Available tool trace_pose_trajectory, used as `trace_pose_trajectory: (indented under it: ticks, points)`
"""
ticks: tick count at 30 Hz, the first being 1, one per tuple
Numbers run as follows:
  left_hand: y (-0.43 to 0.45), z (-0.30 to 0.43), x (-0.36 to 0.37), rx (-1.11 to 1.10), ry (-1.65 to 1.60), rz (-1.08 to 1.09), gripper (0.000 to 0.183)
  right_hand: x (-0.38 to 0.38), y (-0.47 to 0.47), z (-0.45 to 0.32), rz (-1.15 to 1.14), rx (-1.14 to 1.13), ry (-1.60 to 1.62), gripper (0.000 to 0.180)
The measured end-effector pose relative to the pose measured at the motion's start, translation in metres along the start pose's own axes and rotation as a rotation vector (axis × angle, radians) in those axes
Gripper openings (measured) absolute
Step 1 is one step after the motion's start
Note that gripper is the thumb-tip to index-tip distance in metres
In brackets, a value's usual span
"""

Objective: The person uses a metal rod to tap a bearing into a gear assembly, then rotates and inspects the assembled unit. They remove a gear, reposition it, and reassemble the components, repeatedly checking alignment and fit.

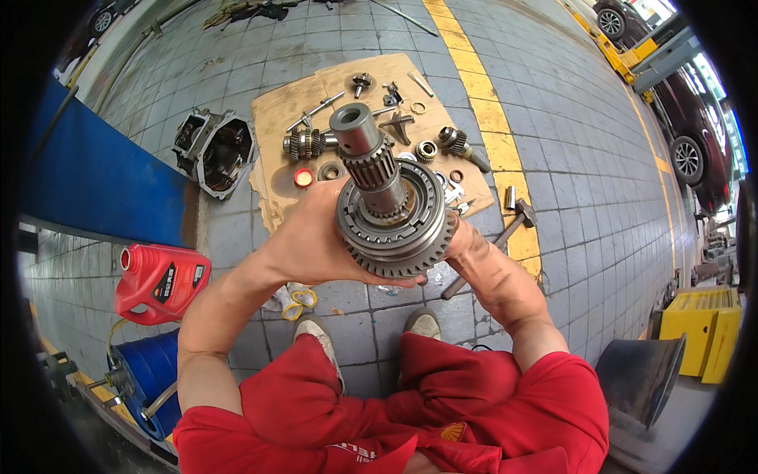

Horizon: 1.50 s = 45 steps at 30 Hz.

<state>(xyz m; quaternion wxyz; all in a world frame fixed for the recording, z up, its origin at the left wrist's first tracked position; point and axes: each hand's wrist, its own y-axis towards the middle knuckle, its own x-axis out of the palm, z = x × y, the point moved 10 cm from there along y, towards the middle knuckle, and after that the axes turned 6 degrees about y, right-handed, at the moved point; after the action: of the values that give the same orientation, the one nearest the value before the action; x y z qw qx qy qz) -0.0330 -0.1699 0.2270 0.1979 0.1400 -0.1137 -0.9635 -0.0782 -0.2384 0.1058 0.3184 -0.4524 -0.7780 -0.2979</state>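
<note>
Close to my chest I hold a steel gearbox shaft assembly, its splined shaft end pointing up towards the camera. A synchronizer hub with its sleeve sits around the shaft, above a toothed gear. My left hand wraps the assembly's left side, its fingers passing beneath the gear. At the right edge of the gear, my right hand grips, its fingers mostly hidden behind the metal. Beyond my hands lies a cardboard sheet bearing a gear cluster, a shift fork and a gear shaft.
An open gearbox housing rests on the tiles, left of the cardboard. A hammer and a metal sleeve lie to the right. Left of me are a red oil jug and a blue drum. Far right stands a yellow cabinet.
</note>
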Motion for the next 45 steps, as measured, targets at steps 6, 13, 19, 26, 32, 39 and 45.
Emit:
trace_pose_trajectory:
  ticks: [6, 13, 19, 26, 32, 39, 45]
  points:
    - [-0.005, -0.008, -0.006, -0.068, -0.225, 0.126, 0.077, -0.005, 0.004, -0.014, 0.153, -0.052, -0.089, 0.068]
    - [-0.013, -0.037, -0.013, -0.191, -0.171, 0.195, 0.091, -0.016, 0.015, -0.016, 0.322, -0.100, -0.167, 0.068]
    - [-0.020, -0.040, -0.023, -0.085, -0.031, 0.314, 0.085, -0.016, 0.011, -0.025, 0.381, -0.143, -0.480, 0.075]
    - [-0.018, -0.045, -0.038, -0.155, 0.099, 0.333, 0.076, 0.025, -0.005, -0.102, 0.434, -0.486, -0.775, 0.036]
    - [-0.013, -0.036, -0.033, -0.169, 0.151, 0.279, 0.078, 0.108, -0.004, -0.141, 0.134, -0.717, -1.443, 0.045]
    - [-0.011, -0.029, -0.026, -0.174, 0.160, 0.249, 0.083, 0.128, 0.002, -0.144, 0.042, -0.667, -1.669, 0.037]
    - [-0.010, -0.025, -0.023, -0.175, 0.240, 0.197, 0.089, 0.132, -0.002, -0.144, 0.051, -0.646, -1.648, 0.033]
